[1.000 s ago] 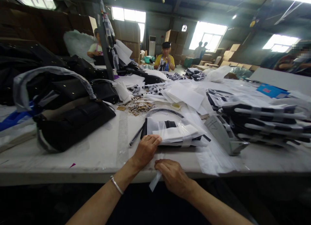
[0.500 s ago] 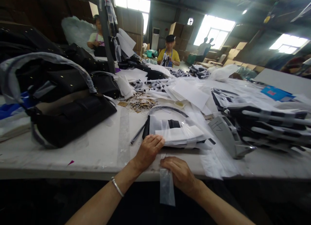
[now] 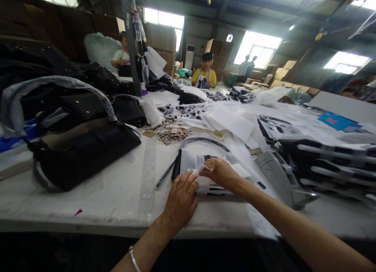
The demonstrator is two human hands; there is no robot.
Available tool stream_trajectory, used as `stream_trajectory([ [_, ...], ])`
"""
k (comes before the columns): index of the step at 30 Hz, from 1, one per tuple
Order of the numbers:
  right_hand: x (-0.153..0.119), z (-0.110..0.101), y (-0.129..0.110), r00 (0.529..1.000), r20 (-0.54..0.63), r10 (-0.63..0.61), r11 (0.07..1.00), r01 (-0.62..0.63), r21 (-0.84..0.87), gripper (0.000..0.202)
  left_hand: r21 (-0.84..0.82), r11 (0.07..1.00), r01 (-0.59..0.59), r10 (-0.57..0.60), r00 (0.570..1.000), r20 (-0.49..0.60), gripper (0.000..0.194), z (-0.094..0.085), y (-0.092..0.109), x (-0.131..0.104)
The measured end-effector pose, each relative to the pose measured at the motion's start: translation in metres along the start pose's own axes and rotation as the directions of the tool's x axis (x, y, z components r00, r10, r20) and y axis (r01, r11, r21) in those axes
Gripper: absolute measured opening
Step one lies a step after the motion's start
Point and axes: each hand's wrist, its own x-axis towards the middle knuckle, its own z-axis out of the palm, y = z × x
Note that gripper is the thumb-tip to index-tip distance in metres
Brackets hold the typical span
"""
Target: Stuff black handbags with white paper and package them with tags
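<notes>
A black handbag (image 3: 175,171), covered in translucent wrapping with a white sheet (image 3: 241,170) on its front, lies on the table before me. Its wrapped handle (image 3: 202,139) arches toward the back. My left hand (image 3: 182,197) rests on the bag's near left part, fingers stretched and a little apart. Over the middle of the bag, my right hand (image 3: 221,173) pinches the end of a translucent plastic strip (image 3: 202,168). My forearm and hand cover part of the bag's right side.
A larger black handbag (image 3: 88,152) stands at left, with more black bags behind. A grey tape dispenser (image 3: 274,176) and stacked wrapped bags (image 3: 335,158) are at right. String tags (image 3: 170,131) and white sheets (image 3: 232,117) lie behind. A person (image 3: 205,74) works across the table.
My right hand has moved up from the table's front edge onto the bag, bringing the plastic strip with it. My left hand has flattened and sits slightly lower in view.
</notes>
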Motion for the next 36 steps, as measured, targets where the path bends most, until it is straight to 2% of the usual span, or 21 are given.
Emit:
stream_trajectory([
  [3,0.020,-0.002,0.011,0.958,0.213,0.192,0.959,-0.230,0.166,0.019,-0.086,0.995,0.057,-0.055,0.998,0.021,0.031,-0.006,0.006,0.006],
  [6,0.036,0.000,0.022,0.923,0.324,0.208,0.923,-0.295,0.248,0.022,-0.129,0.986,0.109,-0.112,0.994,-0.017,0.023,-0.006,0.008,0.013],
  [9,0.043,0.004,0.029,0.914,0.357,0.193,0.897,-0.312,0.314,0.023,-0.141,0.977,0.158,-0.166,0.985,-0.045,0.016,-0.002,0.007,0.017],
  [12,0.044,0.007,0.036,0.921,0.316,0.229,0.877,-0.336,0.345,0.021,-0.148,0.976,0.158,-0.166,0.985,-0.045,0.015,0.001,0.007,0.018],
  [16,0.042,0.013,0.040,0.929,0.276,0.247,0.901,-0.325,0.287,0.018,-0.135,0.980,0.147,-0.155,0.986,-0.052,0.013,0.002,0.007,0.015],
  [21,0.039,0.025,0.038,0.967,0.121,0.222,0.943,-0.245,0.224,0.012,-0.069,0.988,0.138,-0.144,0.986,-0.079,0.007,0.006,0.005,0.014],
  [23,0.037,0.029,0.037,0.963,0.098,0.249,0.940,-0.265,0.217,0.012,-0.014,0.991,0.134,-0.134,0.989,-0.069,0.014,0.005,0.006,0.017],
  [26,0.035,0.032,0.037,0.960,0.090,0.264,0.938,-0.277,0.210,0.013,0.103,0.989,0.110,-0.112,0.994,0.015,0.024,0.001,0.011,0.023],
  [29,0.033,0.034,0.037,0.966,0.060,0.253,0.946,-0.260,0.193,0.012,0.197,0.978,0.073,-0.085,0.995,0.051,0.023,0.000,0.021,0.029],
  [33,0.029,0.035,0.036,0.964,0.013,0.265,0.946,-0.263,0.189,0.010,0.182,0.983,0.036,-0.051,0.995,0.081,0.037,0.009,0.032,0.028],
  [36,0.029,0.036,0.034,0.963,-0.017,0.269,0.944,-0.260,0.205,0.010,0.168,0.982,0.088,-0.100,0.993,0.068,0.042,0.015,0.033,0.024],
])
